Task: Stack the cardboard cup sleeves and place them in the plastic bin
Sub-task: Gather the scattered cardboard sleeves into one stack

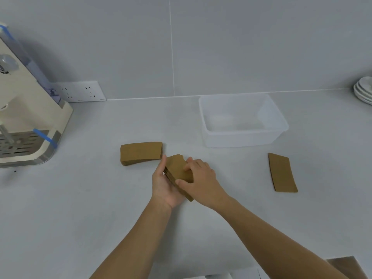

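- A person stands at a pale grey bench [100, 198], both bare forearms reaching forward over it.
- The left hand [164, 183] cups a small stack of brown cardboard sleeves [177, 170] from below and from the left, fingers curled along its edge.
- The right hand [201, 178] presses on the same stack from the right, thumb and fingertips pinching its top and near edge, so the stack is held between both hands just above the bench.
- A second pile of sleeves [141, 153] lies flat on the bench just left of the hands, not touching them.
- A single sleeve [282, 173] lies flat well to the right.
- A clear plastic bin [245, 137] sits behind and to the right of the hands, open at the top with nothing visible inside.
- At the far left stands a cream machine [26, 117] with a metal drip tray, beside a wall socket [80, 92].
- White plates [364, 90] are stacked at the right edge.
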